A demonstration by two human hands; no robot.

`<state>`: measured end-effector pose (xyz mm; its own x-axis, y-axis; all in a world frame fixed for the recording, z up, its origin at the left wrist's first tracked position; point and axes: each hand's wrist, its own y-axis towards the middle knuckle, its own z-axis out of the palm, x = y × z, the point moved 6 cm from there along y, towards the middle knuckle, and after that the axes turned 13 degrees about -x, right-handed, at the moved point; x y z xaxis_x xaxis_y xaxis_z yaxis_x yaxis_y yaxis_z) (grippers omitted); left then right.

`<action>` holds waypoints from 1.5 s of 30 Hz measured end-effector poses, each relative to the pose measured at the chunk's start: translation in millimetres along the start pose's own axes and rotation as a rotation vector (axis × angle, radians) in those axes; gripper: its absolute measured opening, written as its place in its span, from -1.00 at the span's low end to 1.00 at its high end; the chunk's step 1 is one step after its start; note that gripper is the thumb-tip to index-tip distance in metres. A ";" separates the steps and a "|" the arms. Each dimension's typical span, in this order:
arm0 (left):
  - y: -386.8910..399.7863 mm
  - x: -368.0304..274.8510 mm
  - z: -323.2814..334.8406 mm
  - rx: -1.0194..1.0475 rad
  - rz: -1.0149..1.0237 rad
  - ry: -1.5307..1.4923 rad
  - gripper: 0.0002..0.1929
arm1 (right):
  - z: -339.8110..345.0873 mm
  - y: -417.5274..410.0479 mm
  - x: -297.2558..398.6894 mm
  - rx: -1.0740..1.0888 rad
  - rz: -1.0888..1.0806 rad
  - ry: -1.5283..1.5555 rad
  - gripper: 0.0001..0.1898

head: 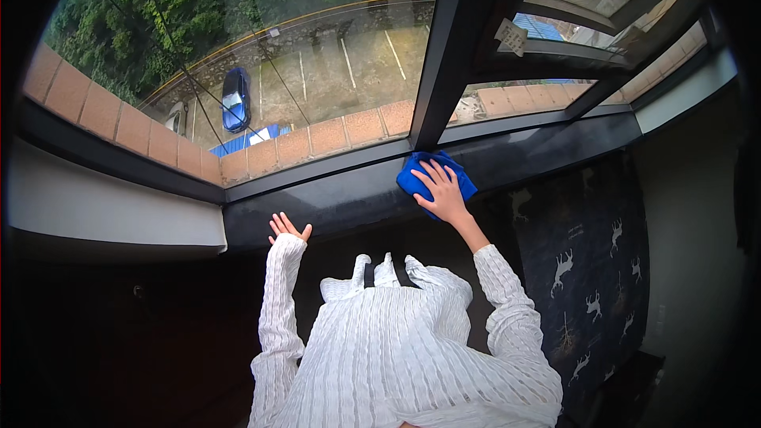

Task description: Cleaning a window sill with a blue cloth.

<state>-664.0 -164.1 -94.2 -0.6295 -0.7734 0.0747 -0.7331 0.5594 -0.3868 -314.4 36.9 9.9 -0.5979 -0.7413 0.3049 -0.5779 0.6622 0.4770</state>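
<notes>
A folded blue cloth point(410, 181) lies on the dark, glossy window sill point(351, 187), close to the foot of the upright window post. My right hand point(443, 193) presses it flat from above with the fingers spread, so part of the cloth is covered. Further left, my left hand point(288, 227) is at the sill's front edge, fingers apart and nothing in it. Whether its palm touches the stone cannot be told.
A dark window frame point(443, 65) rises behind the sill, with an opened sash point(571, 50) at upper right. White walls point(119, 196) close off the left end. Dark fabric with pale animal figures point(585, 285) hangs below the sill at right. Brick edging point(330, 134) runs outside the glass.
</notes>
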 end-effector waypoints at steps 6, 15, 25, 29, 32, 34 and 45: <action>1.6 -5.0 -0.1 0.020 0.016 -0.046 0.04 | -30.6 -26.3 -94.8 -0.232 0.432 -0.358 -0.45; 3.8 -2.3 -0.9 0.013 0.019 -0.042 0.03 | 28.7 -17.1 37.8 -0.154 0.282 -0.249 -0.40; 29.5 5.7 11.8 -0.025 0.013 0.044 0.05 | 27.6 -20.8 62.6 -0.079 0.090 -0.007 -0.39; 31.0 6.1 17.5 -0.138 0.045 0.040 0.02 | 13.0 -29.7 25.9 -0.122 0.163 -0.049 -0.38; 22.9 5.4 14.0 -0.259 0.032 0.054 -0.04 | 1.0 -35.1 -3.5 -0.155 0.230 -0.085 -0.38; 11.8 -3.5 5.4 -0.239 -0.048 0.046 -0.10 | -8.3 -38.3 -24.2 -0.161 0.253 -0.110 -0.39; -120.4 -194.1 -39.4 -0.256 0.246 -0.090 -0.13 | -68.2 -56.7 -162.3 -0.272 0.379 -0.297 -0.42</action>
<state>-463.6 -69.6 -25.9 -0.7780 -0.6234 -0.0773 -0.6106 0.7794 -0.1401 -146.7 112.2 -10.4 -0.8897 -0.3681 0.2700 -0.1510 0.7955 0.5869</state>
